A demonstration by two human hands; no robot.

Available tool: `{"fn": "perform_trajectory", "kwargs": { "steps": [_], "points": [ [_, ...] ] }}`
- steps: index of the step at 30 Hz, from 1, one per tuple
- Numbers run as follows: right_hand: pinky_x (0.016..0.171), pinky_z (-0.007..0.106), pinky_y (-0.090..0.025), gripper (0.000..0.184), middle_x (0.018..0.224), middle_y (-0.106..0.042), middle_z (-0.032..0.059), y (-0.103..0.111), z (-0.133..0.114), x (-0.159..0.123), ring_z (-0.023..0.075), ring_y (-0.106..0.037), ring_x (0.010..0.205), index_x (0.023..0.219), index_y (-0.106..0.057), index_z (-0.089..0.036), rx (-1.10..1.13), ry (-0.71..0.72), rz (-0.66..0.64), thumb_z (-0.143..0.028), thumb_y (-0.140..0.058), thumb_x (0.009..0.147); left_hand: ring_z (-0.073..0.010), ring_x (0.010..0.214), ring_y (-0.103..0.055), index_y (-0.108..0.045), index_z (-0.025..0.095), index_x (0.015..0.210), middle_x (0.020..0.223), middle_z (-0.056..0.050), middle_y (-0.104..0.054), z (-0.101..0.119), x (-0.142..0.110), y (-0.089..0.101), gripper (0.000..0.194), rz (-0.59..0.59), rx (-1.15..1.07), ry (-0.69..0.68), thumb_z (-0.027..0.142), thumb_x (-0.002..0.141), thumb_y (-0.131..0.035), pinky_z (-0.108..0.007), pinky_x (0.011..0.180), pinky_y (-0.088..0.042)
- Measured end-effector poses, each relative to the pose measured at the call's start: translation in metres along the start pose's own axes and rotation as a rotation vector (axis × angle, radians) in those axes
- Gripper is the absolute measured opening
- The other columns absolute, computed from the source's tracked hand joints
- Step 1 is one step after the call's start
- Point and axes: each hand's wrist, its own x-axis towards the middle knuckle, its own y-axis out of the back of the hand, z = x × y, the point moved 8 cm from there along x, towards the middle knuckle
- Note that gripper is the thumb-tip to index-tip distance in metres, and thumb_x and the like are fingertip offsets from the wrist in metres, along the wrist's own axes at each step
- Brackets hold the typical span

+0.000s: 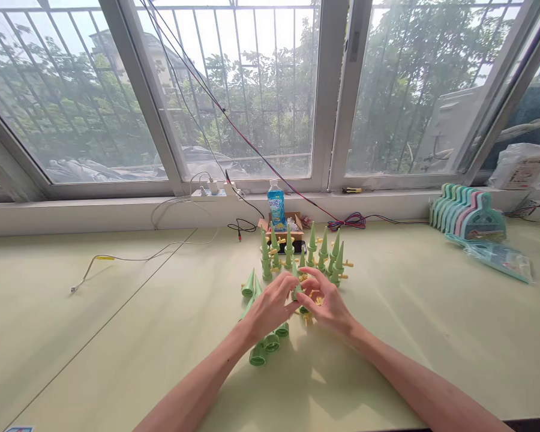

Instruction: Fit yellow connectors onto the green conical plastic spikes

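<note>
Left hand (274, 303) pinches a green spike (296, 293), while the right hand (328, 303) has an unclear grip beside it; likely light, stiff plastic, it is best held at its widest.

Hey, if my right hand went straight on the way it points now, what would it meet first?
Probably the green spike between your hands, just off the right hand's fingers; depth is unclear, so they may be touching it.
</note>
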Motion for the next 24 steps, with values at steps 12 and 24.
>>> {"fn": "perform_trajectory", "kwargs": {
  "steps": [12, 24],
  "points": [
    [0.069, 0.031, -0.053, 0.043, 0.098, -0.063, 0.0073, 0.007, 0.003, 0.002, 0.0178, -0.061, 0.08, 0.132, -0.039, -0.023, -0.012, 0.022, 0.055, -0.031, -0.052, 0.092, -0.0137, 0.08, -0.057, -0.048, 0.02, 0.106, 0.097, -0.004, -0.055, -0.028, 0.004, 0.002, 0.022, 0.07, -0.269, 0.23, 0.038, 0.093, -0.049, -0.025, 0.065, -0.05],
    [0.087, 0.042, -0.048, 0.04, 0.108, -0.067, 0.0075, -0.001, 0.0, 0.001, 0.0225, -0.062, 0.098, 0.132, -0.04, -0.025, -0.14, 0.078, -0.036, -0.028, -0.05, 0.093, -0.0111, 0.068, -0.056, -0.056, 0.017, 0.082, 0.087, -0.004, -0.05, -0.033, 0.004, -0.002, 0.025, 0.07, -0.384, 0.353, 0.041, 0.09, -0.054, -0.02, 0.049, -0.049]
  ]
}}
